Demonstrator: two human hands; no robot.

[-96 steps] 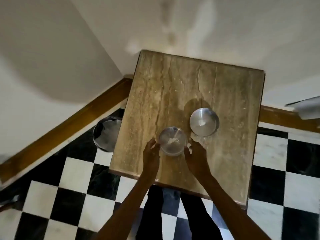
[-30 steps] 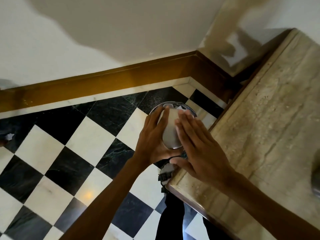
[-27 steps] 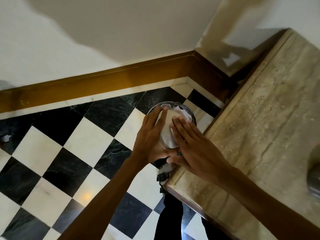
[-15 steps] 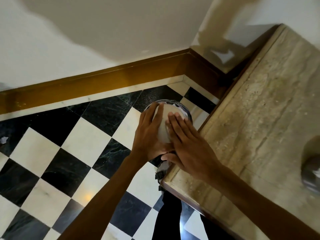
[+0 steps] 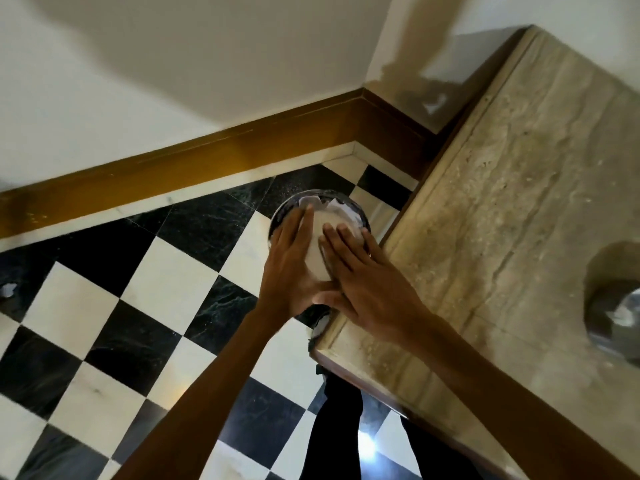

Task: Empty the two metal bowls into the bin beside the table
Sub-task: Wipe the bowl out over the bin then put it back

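A small metal bowl (image 5: 317, 249) is turned upside down over the round bin (image 5: 282, 213) on the floor beside the table. My left hand (image 5: 291, 268) grips its left side. My right hand (image 5: 367, 285) lies flat on its upturned bottom and right side. White paper scraps (image 5: 332, 204) show inside the bin beyond the bowl. The second metal bowl (image 5: 620, 320) stands upright on the stone table (image 5: 512, 202) at the right edge of the view, with a white scrap inside it.
The bin stands on a black and white chequered floor (image 5: 145, 306), close to the table's left edge and near the brown skirting board (image 5: 207, 161) of the wall corner. A small scrap (image 5: 7, 289) lies on the floor at far left. My dark trouser legs (image 5: 341, 427) are below.
Earlier the bowl stood on the table between my hands. It was since carried left and turned over above the bin. In the last second the hands and bowl stayed over the bin, barely shifting.
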